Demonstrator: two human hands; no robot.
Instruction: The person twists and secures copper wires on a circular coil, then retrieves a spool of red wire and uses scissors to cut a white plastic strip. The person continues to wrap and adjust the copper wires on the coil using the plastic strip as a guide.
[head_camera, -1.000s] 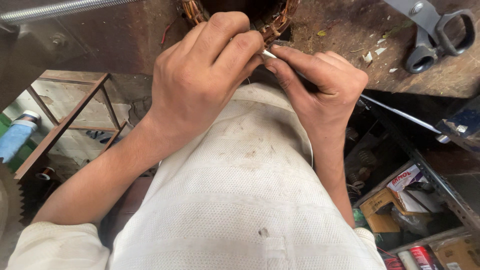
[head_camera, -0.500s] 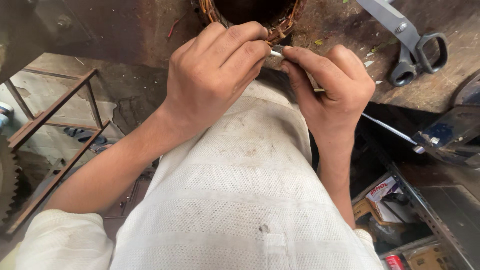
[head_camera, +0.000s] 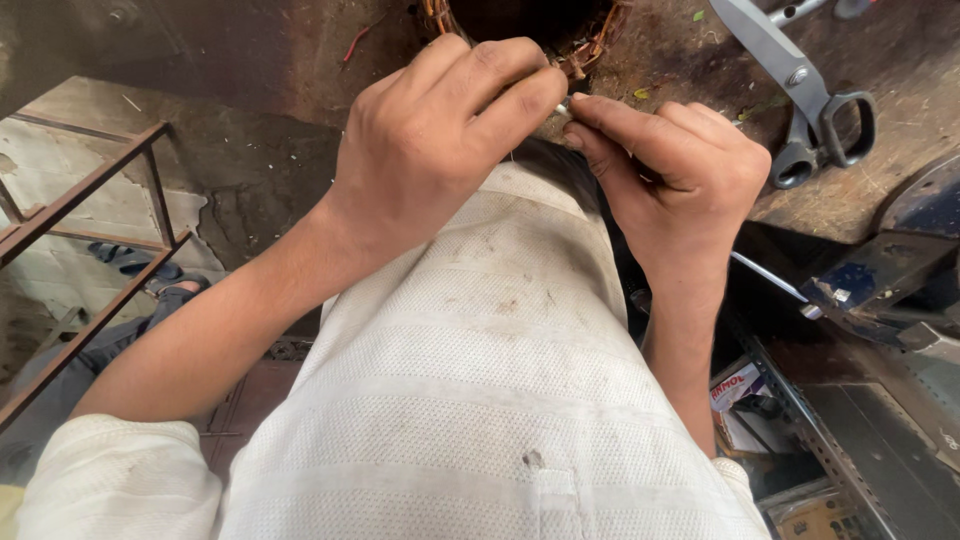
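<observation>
My left hand (head_camera: 440, 140) and my right hand (head_camera: 675, 175) meet fingertip to fingertip at the near edge of a motor stator with copper windings (head_camera: 590, 45). Between the fingertips sits a small pale, thin piece (head_camera: 563, 105), pinched from both sides; what it is stays too small to tell. The stator rests on a dirty brown workbench (head_camera: 700, 70), mostly cut off by the top edge. My white shirt fills the lower middle.
Large grey scissors (head_camera: 800, 90) lie on the bench to the right of my right hand. A rusty metal frame (head_camera: 90, 220) stands at the left. Boxes and cans (head_camera: 740, 400) sit on a lower shelf at the right, beside a metal rod (head_camera: 765, 275).
The view has tilted down and closed in. Both hands stay pinched together at the stator's edge, shifted slightly up in the picture.
</observation>
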